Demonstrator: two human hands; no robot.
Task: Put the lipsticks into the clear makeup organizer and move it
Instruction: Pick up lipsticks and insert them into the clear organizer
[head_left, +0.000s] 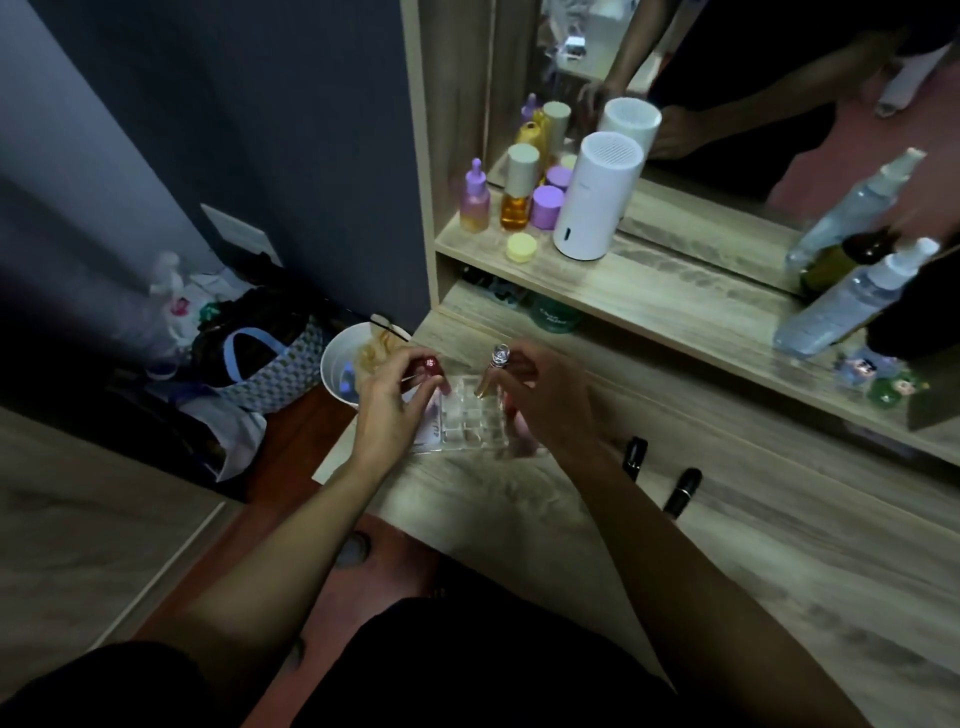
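The clear makeup organizer (470, 415), a grid of small cells, sits at the left end of the wooden vanity top (519, 499). My left hand (392, 400) holds a dark red lipstick (430, 367) upright over the organizer's left side. My right hand (545, 402) grips a slim lipstick tube with a clear cap (493, 369), its lower end in a back cell. Two black lipsticks (635, 456) (683, 491) lie on the top to the right of my right arm.
A raised shelf (649, 291) carries purple and amber bottles (517, 195), a white cylinder (597, 195), spray bottles (852, 301) and a mirror behind. A white bin (343, 364) and bags stand on the floor at the left.
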